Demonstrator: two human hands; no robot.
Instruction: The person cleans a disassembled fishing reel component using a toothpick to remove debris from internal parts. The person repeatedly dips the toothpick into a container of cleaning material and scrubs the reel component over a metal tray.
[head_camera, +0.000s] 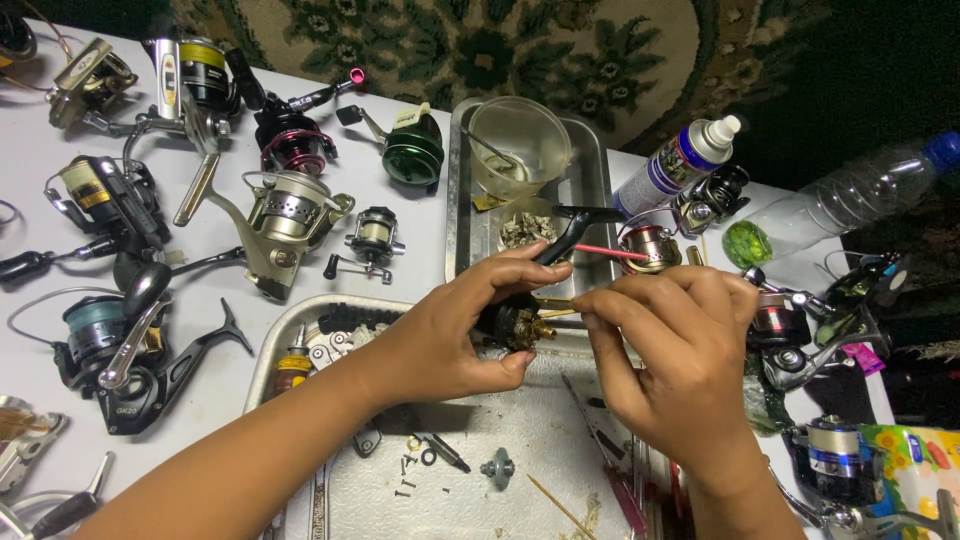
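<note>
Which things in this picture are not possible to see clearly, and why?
- Head view: the black reel body is mostly covered by the left hand.
- What the right hand pinches is hidden by its fingers.
- Small screws on the tray are too small.

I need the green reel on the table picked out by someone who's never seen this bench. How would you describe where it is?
Start at the long metal tray at the top centre, the one with the clear plastic cup in it. Just off that tray's left edge sits the green reel. It is the only dark green, rounded closed-face body; the reels further left are black, silver or red, with open spools.
</note>
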